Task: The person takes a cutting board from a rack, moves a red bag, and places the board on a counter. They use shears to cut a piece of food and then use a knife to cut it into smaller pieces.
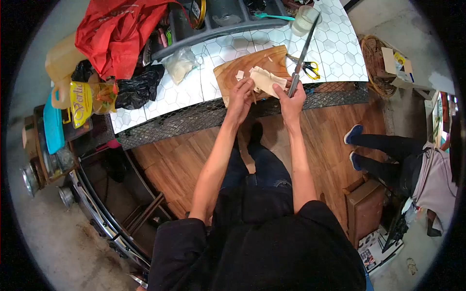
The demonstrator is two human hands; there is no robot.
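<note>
Over the wooden board [233, 68] I hold a thin, pale, uneven piece [267, 81] between both hands. The fingers of my left hand [240, 99] pinch its left end. My right hand [292, 99] grips its right end with the thumb on top, and the same hand holds a long knife [305, 51], its blade pointing up and away to the right. A small white scrap [240, 75] lies on the board near my left fingertips. Yellow-handled scissors [311, 69] rest just right of the board, partly behind the knife.
A clear bag [180, 65] lies left of the board, beside a black bag [141, 87] and a red bag [109, 36]. A dark tray [213, 30] and a glass [304, 22] stand behind. At the right, another person [412, 162] is partly in view.
</note>
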